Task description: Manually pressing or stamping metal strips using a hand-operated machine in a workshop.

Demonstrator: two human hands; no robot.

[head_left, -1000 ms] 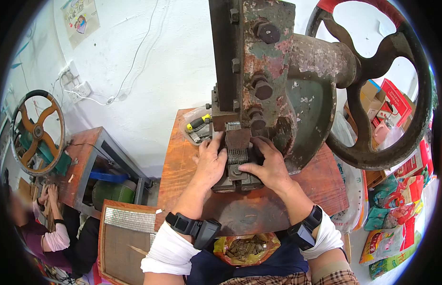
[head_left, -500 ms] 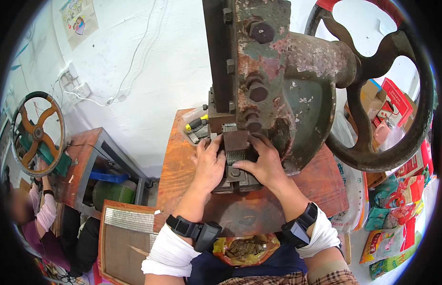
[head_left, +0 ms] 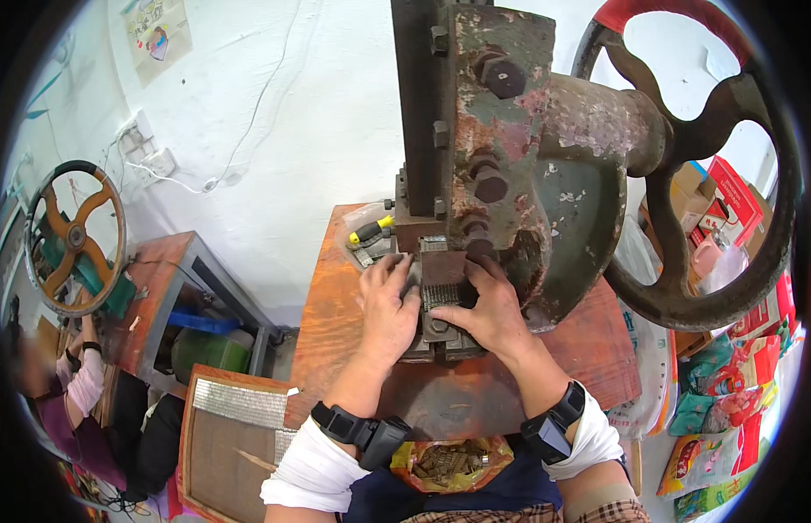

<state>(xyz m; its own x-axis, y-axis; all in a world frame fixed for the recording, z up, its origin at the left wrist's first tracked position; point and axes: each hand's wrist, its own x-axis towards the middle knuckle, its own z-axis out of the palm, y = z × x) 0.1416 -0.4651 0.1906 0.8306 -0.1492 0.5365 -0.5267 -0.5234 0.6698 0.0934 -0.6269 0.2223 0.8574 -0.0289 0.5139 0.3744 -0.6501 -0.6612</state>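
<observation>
I have the left hand (head_left: pixel 388 305) loosely spread, left of the ribbed metal piece (head_left: pixel 440 295). The piece sits in the press (head_left: pixel 503 118), long axis apparently fore-and-aft, near end toward the wrists. Right hand (head_left: pixel 491 310): thumb at near end; I cannot tell whether gripping.

Cannot clearly make out the far fingertips of the right hand (head_left: pixel 490 312), lost in shadow beside the press (head_left: pixel 510 122), itself cut off by the upper edge, nor the too-fine ridges of the metal piece (head_left: pixel 440 295) near that thumb, nor the tiny pieces (head_left: pixel 453 460) in the yellow bag (head_left: pixel 407 472), nor a co-worker's blurred head (head_left: pixel 36 368).
</observation>
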